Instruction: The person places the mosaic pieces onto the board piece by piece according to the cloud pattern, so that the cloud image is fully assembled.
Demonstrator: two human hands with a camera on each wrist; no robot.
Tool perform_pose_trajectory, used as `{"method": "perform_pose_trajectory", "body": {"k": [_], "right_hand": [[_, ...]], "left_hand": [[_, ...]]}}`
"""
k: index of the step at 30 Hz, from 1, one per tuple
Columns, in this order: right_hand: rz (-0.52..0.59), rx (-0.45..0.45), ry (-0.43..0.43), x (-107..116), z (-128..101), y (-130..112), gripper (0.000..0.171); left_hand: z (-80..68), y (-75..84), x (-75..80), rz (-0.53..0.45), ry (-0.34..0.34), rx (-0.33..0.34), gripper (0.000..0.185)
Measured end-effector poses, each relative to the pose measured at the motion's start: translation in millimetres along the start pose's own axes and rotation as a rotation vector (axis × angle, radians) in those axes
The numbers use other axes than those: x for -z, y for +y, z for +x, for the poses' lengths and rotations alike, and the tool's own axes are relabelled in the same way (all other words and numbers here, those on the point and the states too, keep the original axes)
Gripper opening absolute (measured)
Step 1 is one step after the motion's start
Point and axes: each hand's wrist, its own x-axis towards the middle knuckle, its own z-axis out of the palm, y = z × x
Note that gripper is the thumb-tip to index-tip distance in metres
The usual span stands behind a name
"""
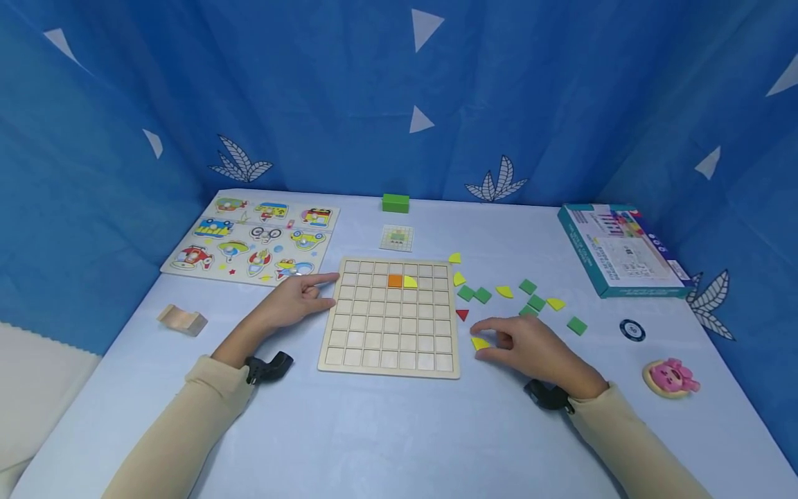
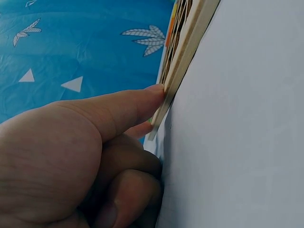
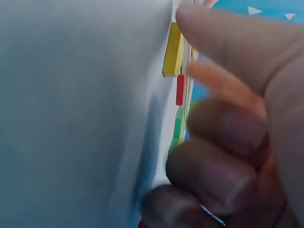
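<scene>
A wooden grid board (image 1: 389, 339) lies in the middle of the table, with an orange square (image 1: 395, 280) and a yellow quarter-round piece (image 1: 409, 281) in its second row. My left hand (image 1: 293, 303) rests at the board's left edge. Its straight index finger and thumb touch that edge (image 2: 176, 78), and the other fingers are curled under. My right hand (image 1: 530, 344) is on the table right of the board. Thumb and index finger pinch a yellow piece (image 1: 480, 343) that lies flat there (image 3: 173, 50).
Loose green squares (image 1: 528, 286), yellow pieces (image 1: 504, 292) and a red triangle (image 1: 462, 314) lie right of the board. Also here: a vehicle peg puzzle (image 1: 252, 239), green block (image 1: 395, 202), pattern card (image 1: 397, 238), box (image 1: 620, 249), wooden stand (image 1: 182, 320), pink toy (image 1: 672, 376).
</scene>
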Motion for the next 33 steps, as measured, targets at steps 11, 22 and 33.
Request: {"method": "perform_pose_trajectory", "body": {"k": [11,22,33], "right_hand": [[0.037,0.011,-0.035,-1.9,0.0,0.8,0.03],[-0.04,0.008,0.095,-2.5,12.7,-14.7,0.028],[0.045,0.042,0.151,-3.4,58.2,-38.4,0.028]], "left_hand": [[-0.5,2.1,0.4,0.006,-0.007,-0.001,0.057],[0.0,1.6,0.1,0.012,0.001,0.002,0.056],[-0.4,-0.2,-0.2,0.017,0.005,0.009,0.056]]}}
